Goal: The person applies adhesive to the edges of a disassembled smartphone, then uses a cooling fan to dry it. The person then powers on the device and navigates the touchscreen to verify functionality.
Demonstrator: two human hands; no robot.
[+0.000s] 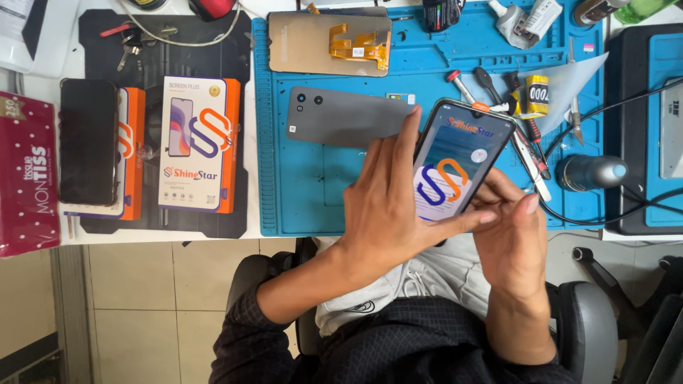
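2 hands (388, 206) (509, 235), fingers (407, 131) cradling tilted phone (459, 163)

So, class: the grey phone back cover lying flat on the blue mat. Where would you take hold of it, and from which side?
Grip the grey back cover by its two long edges near the camera end, coming from above. It lies flat and thin on the blue mat, so only the edges offer purchase. That end is clear; the left hand overlaps the other end.

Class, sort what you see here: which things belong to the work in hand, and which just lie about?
In hand: phone screen, held by left hand and right hand.
Lying about: grey back cover, screen boxes, black phone, tissue box, screwdrivers.
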